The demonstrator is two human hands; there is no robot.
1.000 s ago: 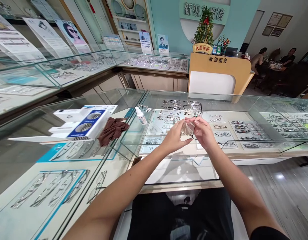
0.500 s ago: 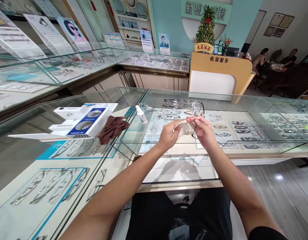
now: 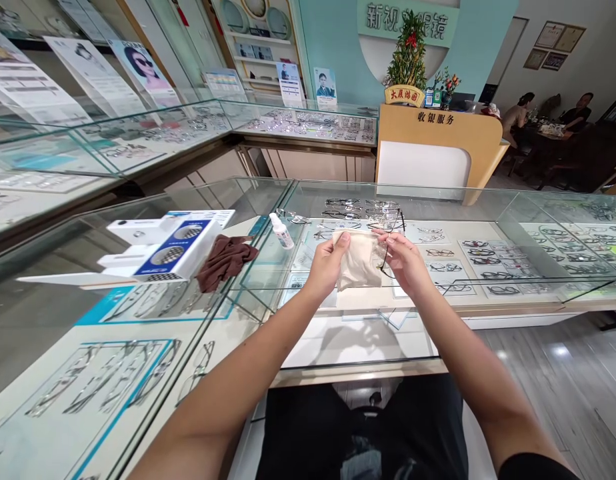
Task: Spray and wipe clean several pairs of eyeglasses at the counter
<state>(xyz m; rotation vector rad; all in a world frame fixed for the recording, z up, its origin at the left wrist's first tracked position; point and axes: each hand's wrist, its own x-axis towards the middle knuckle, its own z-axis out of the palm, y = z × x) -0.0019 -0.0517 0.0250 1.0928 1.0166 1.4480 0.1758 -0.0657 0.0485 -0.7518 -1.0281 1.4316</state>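
A cream cloth (image 3: pixel 359 261) hangs from my left hand (image 3: pixel 328 265), whose thumb and fingers pinch its upper left corner. Just right of the cloth, my right hand (image 3: pixel 404 260) grips a pair of dark-framed glasses (image 3: pixel 387 259) with its fingertips. One temple of the glasses rises above the fingers. The cloth's right edge meets the glasses, and part of the frame is hidden behind it and the fingers. Both hands are over the glass display case (image 3: pixel 468 305).
Left of my hands, a white spray bottle (image 3: pixel 281 231), a crumpled brown cloth (image 3: pixel 227 261) and a blue and white box (image 3: pixel 181 248) rest on the glass top. Rows of glasses (image 3: pixel 483 260) lie inside the case. Two people sit far back right.
The cream cloth, earlier bunched between both hands, now hangs spread out. My left hand has moved slightly left, away from the glasses; my right hand still holds them.
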